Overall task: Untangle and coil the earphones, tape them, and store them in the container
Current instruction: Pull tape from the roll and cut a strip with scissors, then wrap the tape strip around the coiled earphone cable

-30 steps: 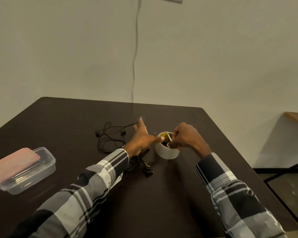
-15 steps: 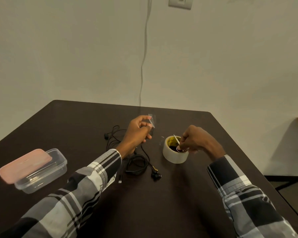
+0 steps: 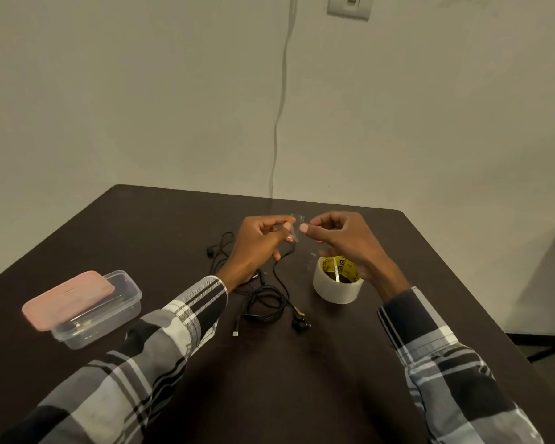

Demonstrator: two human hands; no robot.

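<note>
Black earphones (image 3: 265,302) lie loosely tangled on the dark table (image 3: 302,379), partly hidden under my left wrist. A short strip of clear tape (image 3: 294,226) is raised above them, pinched between my left hand (image 3: 260,243) and my right hand (image 3: 340,240), fingertips nearly touching. The roll of clear tape (image 3: 337,282) with a yellow core stands on the table just below my right hand. A clear plastic container (image 3: 96,310) with a pink lid resting askew on it sits at the left.
The table's far edge meets a plain wall where a thin cable (image 3: 281,100) hangs down from above. A wall switch (image 3: 350,6) is at the top. The table's right edge drops to the floor.
My right hand left the tape roll and rose to meet my left hand. Both now pinch the cut strip of tape above the earphones. The view tilted down a little.
</note>
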